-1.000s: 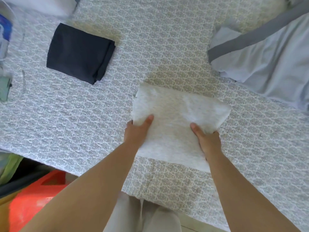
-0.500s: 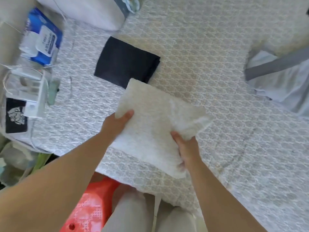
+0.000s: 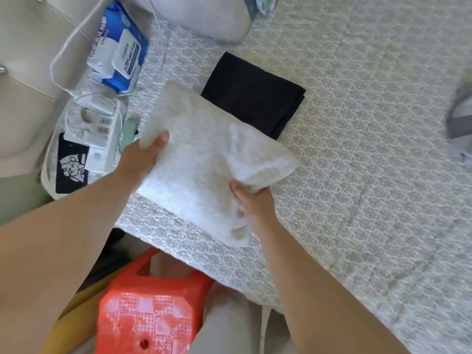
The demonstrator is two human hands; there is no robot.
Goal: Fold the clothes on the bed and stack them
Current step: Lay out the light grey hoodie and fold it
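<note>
A folded white garment (image 3: pixel 201 159) hangs just above the patterned bed (image 3: pixel 357 149), held at both sides. My left hand (image 3: pixel 143 157) grips its left edge with the thumb on top. My right hand (image 3: pixel 252 200) grips its right side, fingers tucked underneath. The garment's far corner overlaps the near edge of a folded black garment (image 3: pixel 255 95) lying flat on the bed. An unfolded light blue garment with a grey band (image 3: pixel 459 123) shows at the right edge.
A blue wipes pack (image 3: pixel 117 47), a white power strip with cables (image 3: pixel 99 126) and a black printed cloth (image 3: pixel 71 167) lie at the bed's left end. A white pillow (image 3: pixel 204 14) sits at the top. A red plastic stool (image 3: pixel 150 307) stands below the bed edge.
Both hands have carried the white garment off the bed and leftward toward the black garment, and it now overlaps the black one's near edge. The view has swung left.
</note>
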